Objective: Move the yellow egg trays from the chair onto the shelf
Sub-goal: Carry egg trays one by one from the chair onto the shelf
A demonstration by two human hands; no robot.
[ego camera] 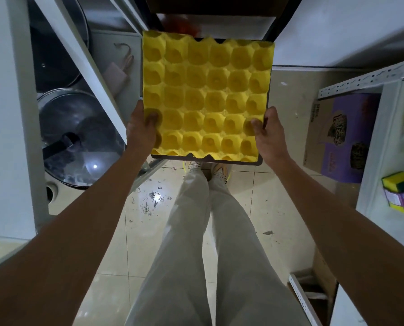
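Observation:
A yellow egg tray (pixel 205 97) with rows of round cups sits in front of me, centred in the head view. A dark flat surface (pixel 257 163) shows just under its near and right edges; I cannot tell whether the tray rests on it. My left hand (pixel 141 127) grips the tray's left near edge, thumb in a cup. On the opposite side my right hand (pixel 270 135) grips the right near edge, thumb pressed into another cup. The chair's other parts are hidden.
White shelving (pixel 83 57) on the left holds metal pots and a glass lid (pixel 78 137). On the right stand a purple box (pixel 342 137) and a white shelf with sponges (pixel 400 195). My legs and shoes are on the scuffed tiled floor (pixel 149 220) below.

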